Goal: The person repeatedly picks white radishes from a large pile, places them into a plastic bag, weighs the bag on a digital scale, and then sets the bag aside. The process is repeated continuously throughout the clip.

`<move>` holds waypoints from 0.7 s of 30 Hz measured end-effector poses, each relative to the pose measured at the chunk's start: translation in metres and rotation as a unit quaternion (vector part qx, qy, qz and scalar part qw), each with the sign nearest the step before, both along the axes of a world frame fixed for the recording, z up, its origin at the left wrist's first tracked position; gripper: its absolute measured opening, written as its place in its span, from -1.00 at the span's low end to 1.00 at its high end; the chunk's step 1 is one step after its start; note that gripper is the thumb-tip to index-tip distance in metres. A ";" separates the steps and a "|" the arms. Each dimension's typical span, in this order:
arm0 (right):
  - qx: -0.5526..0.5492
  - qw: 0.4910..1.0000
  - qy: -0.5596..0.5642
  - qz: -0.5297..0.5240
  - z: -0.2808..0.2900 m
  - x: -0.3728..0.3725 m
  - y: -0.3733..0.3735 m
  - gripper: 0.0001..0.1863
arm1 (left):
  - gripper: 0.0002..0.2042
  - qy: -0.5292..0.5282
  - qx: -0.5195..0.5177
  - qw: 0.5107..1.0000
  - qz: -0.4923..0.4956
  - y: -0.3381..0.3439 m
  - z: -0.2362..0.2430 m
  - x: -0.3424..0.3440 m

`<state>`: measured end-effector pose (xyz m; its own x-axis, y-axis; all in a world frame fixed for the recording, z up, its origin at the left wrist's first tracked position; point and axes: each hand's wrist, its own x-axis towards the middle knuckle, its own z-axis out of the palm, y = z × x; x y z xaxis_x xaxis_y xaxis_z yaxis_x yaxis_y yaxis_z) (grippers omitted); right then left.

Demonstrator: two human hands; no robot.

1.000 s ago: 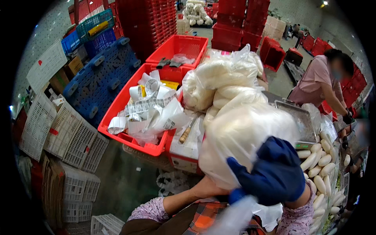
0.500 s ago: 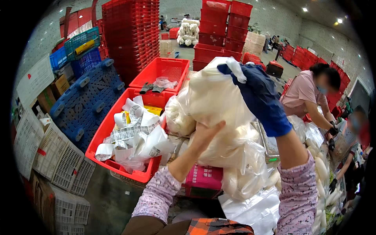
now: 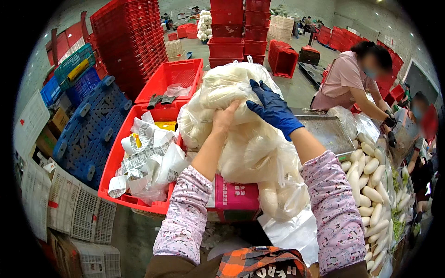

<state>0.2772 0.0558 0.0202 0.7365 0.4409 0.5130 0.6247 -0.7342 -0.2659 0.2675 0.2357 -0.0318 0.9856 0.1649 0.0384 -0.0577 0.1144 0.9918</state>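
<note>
Both hands are raised against a big clear plastic bag stuffed with white radishes, which stands in the middle of the view, just right of a red crate. The bare left hand presses on the bag's near face at its upper left, fingers curled and pinching the film. The right hand, in a blue glove, lies over the bag's upper right, fingers spread wide and flat on the plastic. Both forearms wear pink flowered sleeves.

The bag's lower part hangs over a pink box at its near side. The red crate holds crumpled white bags and paper strips. A second red crate stands beyond it with a pair of dark gloves on its near rim. Left of the crates a blue pallet leans, and white lattice crates lie at the near left.

To the right a metal tray sits behind the bag, and loose white radishes are piled along the table. A person in a pink shirt bends over the table at the far right. Tall stacks of red crates fill the far background.
</note>
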 end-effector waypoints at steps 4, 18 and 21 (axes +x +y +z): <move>0.053 0.991 -0.110 0.053 -0.001 -0.044 0.000 -0.18 | -0.34 0.003 -0.027 1.000 -0.009 0.005 -0.022 -0.008; 0.143 0.860 0.294 -0.393 -0.157 -0.377 -0.152 -0.59 | -0.70 -0.244 0.247 0.938 0.022 -0.007 -0.061 -0.167; 0.065 0.881 0.292 -0.366 -0.223 -0.414 -0.161 -0.57 | -0.84 -0.179 0.160 0.952 -0.191 -0.060 -0.076 -0.206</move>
